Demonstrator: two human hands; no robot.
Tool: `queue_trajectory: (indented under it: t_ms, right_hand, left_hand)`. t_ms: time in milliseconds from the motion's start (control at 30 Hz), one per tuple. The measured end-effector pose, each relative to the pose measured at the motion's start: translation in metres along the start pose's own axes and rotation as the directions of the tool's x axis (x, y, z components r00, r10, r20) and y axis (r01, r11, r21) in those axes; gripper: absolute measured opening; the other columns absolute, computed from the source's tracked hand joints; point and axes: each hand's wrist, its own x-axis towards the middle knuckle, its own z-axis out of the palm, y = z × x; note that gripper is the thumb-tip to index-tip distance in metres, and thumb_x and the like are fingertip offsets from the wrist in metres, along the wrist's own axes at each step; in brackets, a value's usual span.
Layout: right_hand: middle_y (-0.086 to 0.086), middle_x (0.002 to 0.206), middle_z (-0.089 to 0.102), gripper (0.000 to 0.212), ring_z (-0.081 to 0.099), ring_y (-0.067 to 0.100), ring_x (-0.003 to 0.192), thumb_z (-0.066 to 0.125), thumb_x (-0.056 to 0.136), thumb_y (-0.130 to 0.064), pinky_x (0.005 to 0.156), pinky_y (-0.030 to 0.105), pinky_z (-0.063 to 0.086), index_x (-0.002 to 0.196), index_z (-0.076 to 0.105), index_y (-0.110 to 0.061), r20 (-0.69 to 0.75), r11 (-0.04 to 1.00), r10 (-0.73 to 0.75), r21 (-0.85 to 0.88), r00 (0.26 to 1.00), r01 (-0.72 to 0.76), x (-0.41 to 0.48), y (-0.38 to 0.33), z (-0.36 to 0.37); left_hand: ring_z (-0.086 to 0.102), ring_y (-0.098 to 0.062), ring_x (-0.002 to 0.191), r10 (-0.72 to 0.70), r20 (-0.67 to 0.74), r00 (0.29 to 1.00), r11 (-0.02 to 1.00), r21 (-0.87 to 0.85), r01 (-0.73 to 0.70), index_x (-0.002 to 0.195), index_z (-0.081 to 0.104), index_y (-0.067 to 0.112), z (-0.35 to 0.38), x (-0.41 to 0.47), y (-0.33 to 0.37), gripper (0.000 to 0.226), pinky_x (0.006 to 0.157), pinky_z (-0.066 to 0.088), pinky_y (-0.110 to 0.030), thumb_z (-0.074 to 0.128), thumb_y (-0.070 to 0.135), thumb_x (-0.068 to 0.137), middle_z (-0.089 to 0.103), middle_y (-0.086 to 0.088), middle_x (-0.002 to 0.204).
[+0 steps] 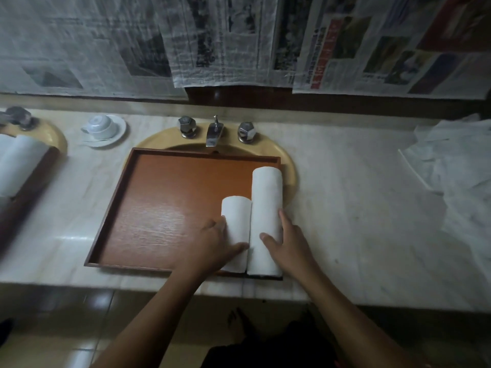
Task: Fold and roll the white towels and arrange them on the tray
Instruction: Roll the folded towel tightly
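Our left grip (215,240) is closed around the short towel roll (236,221), thumb lying across its top and fingers pressed to its left flank. Our right grip (291,244) grasps the long towel roll (267,197) in the same way, thumb on top and fingers along its right side. The two white rolls lie side by side and touching, on the right part of the wooden tray (159,208), with their near ends at its near rim; the long one runs along the tray's right edge. The tray rests on the marble worktop (358,208), partly over a yellow sink (159,140) below the faucet (214,134). An upturned cup on a saucer (102,127) stands to the left, a second tray with a white roll (18,163) sits at the far left, crumpled white sheeting (457,168) lies to the right, and newspaper (225,41) covers the wall.
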Motion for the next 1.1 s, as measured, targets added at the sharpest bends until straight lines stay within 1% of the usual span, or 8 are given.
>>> queue_trajectory:
  t_ms: [133, 233, 300, 467, 833, 900, 1033, 1100]
  right_hand:
    - [0.006, 0.158, 0.036, 0.085, 0.044, 0.028, 0.14, 0.061, 0.096, -0.055, 0.11, 0.045, 0.045, 0.163, 0.012, -0.034, 0.002, 1.0, -0.001, -0.012, 1.0, 0.001, 0.002, 0.003, 0.0]
    - [0.006, 0.157, 0.036, 0.085, 0.045, 0.027, 0.138, 0.06, 0.096, -0.055, 0.109, 0.044, 0.045, 0.163, 0.012, -0.034, 0.002, 1.0, -0.006, -0.019, 1.0, 0.006, 0.004, 0.004, 0.0]
    - [0.005, 0.157, 0.036, 0.084, 0.046, 0.026, 0.138, 0.059, 0.097, -0.055, 0.107, 0.043, 0.046, 0.163, 0.012, -0.034, 0.004, 1.0, -0.009, -0.017, 1.0, 0.009, 0.004, 0.004, 0.0]
    - [0.001, 0.157, 0.035, 0.084, 0.047, 0.025, 0.136, 0.058, 0.095, -0.061, 0.106, 0.047, 0.051, 0.161, 0.012, -0.038, 0.002, 1.0, 0.009, -0.025, 1.0, -0.009, 0.006, 0.006, 0.003]
    - [0.002, 0.159, 0.035, 0.083, 0.047, 0.026, 0.137, 0.057, 0.096, -0.06, 0.108, 0.047, 0.049, 0.162, 0.013, -0.036, 0.031, 0.999, 0.008, -0.032, 0.999, -0.007, 0.008, 0.008, 0.0]
    - [0.001, 0.159, 0.035, 0.084, 0.047, 0.025, 0.137, 0.057, 0.095, -0.06, 0.108, 0.047, 0.049, 0.162, 0.013, -0.035, 0.038, 0.999, 0.001, -0.034, 0.999, 0.001, 0.008, 0.01, -0.001]
    - [0.0, 0.159, 0.036, 0.082, 0.048, 0.024, 0.138, 0.058, 0.097, -0.057, 0.107, 0.045, 0.048, 0.162, 0.014, -0.034, 0.05, 0.999, 0.0, -0.04, 0.999, 0.002, 0.007, 0.011, -0.001]
    - [0.0, 0.159, 0.036, 0.082, 0.048, 0.024, 0.138, 0.057, 0.097, -0.057, 0.107, 0.046, 0.049, 0.162, 0.013, -0.034, 0.045, 0.999, 0.002, -0.045, 0.999, 0.0, 0.007, 0.011, 0.0]
  left_hand:
    - [0.06, -0.017, 0.093, 0.012, -0.009, 1.0, 0.994, -0.113, -0.013, 0.13, 0.053, 0.023, -0.002, 0.004, -0.001, 0.069, 0.078, 0.058, -0.038, 0.074, 0.063, 0.078, 0.064, -0.001, 0.114]
    - [0.064, -0.019, 0.097, 0.002, 0.02, 1.0, 0.952, -0.306, 0.004, 0.156, 0.034, 0.031, -0.008, 0.004, -0.005, 0.091, 0.073, 0.052, -0.031, 0.081, 0.049, 0.08, 0.066, 0.001, 0.111]
    - [0.069, -0.016, 0.093, -0.009, 0.059, 0.998, 0.9, -0.434, 0.034, 0.159, 0.024, 0.04, -0.01, 0.004, -0.012, 0.1, 0.073, 0.054, -0.03, 0.084, 0.042, 0.079, 0.072, 0.002, 0.103]
    - [0.075, -0.025, 0.1, 0.085, 0.205, 0.975, 0.685, -0.722, 0.092, 0.152, 0.033, 0.052, -0.011, 0.004, -0.029, 0.092, 0.089, 0.061, -0.05, 0.085, 0.026, 0.081, 0.077, -0.008, 0.109]
    - [0.071, -0.018, 0.106, 0.15, 0.165, 0.975, 0.716, -0.698, 0.008, 0.142, 0.05, 0.052, -0.012, 0.002, -0.031, 0.065, 0.096, 0.058, -0.049, 0.078, 0.028, 0.089, 0.075, 0.004, 0.113]
    - [0.072, -0.018, 0.106, 0.18, 0.161, 0.97, 0.703, -0.711, -0.013, 0.145, 0.048, 0.049, -0.011, -0.002, -0.032, 0.063, 0.095, 0.059, -0.048, 0.075, 0.027, 0.092, 0.075, 0.003, 0.116]
    - [0.073, -0.018, 0.106, 0.195, 0.124, 0.973, 0.639, -0.769, -0.03, 0.148, 0.037, 0.05, -0.006, -0.014, -0.03, 0.068, 0.08, 0.061, -0.031, 0.069, 0.02, 0.097, 0.076, 0.003, 0.116]
    - [0.073, -0.019, 0.108, 0.198, 0.12, 0.973, 0.662, -0.749, -0.042, 0.151, 0.035, 0.051, -0.003, -0.013, -0.031, 0.068, 0.082, 0.062, -0.035, 0.068, 0.023, 0.098, 0.075, 0.002, 0.119]
